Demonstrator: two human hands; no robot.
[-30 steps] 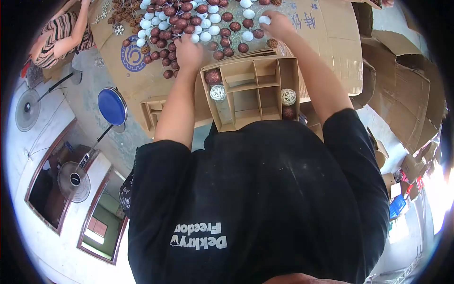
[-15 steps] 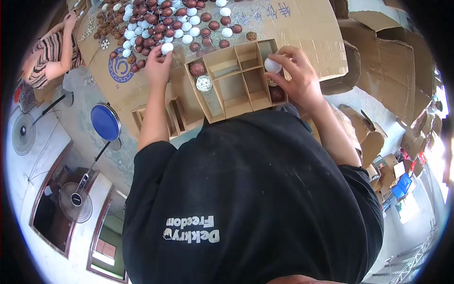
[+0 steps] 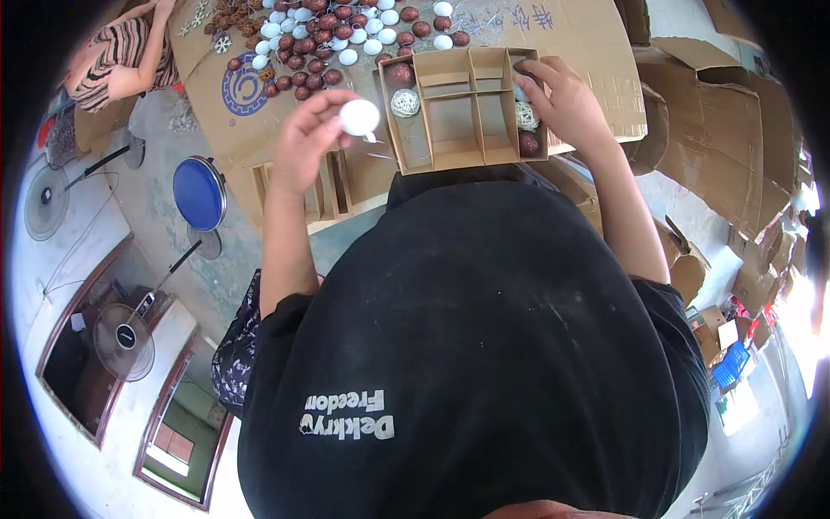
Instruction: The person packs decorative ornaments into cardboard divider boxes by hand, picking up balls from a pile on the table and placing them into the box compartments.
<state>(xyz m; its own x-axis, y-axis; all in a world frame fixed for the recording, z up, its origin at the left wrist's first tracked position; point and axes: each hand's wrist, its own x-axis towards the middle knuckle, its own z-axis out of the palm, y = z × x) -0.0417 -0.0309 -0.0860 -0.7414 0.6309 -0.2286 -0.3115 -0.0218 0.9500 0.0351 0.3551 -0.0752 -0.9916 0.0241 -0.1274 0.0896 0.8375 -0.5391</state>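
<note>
My left hand (image 3: 313,138) pinches a white ball (image 3: 359,118) with a short loop of string hanging from it, just left of a divided cardboard box (image 3: 451,162). At the box's right end, my right hand (image 3: 566,102) curls its fingers into the narrow side compartment, over a white ball (image 3: 520,92) they partly hide. Below that ball lie a white woven ball (image 3: 526,116) and a dark red glitter ball (image 3: 528,144). The left side compartment holds a dark red ball (image 3: 400,75) and a white woven ball (image 3: 405,104).
Many brown-red and white balls (image 3: 324,39) lie heaped on the cardboard-covered table (image 3: 588,52). Another divided box (image 3: 328,195) stands left of my box. A person in a striped top (image 3: 130,56) is at the far left, near a blue round stool (image 3: 198,192). Cardboard sheets (image 3: 709,130) lean at right.
My left hand has lifted a white ball off the heap toward the box. The white ball in my right hand has gone down into the right compartment. The box appears higher and farther right.
</note>
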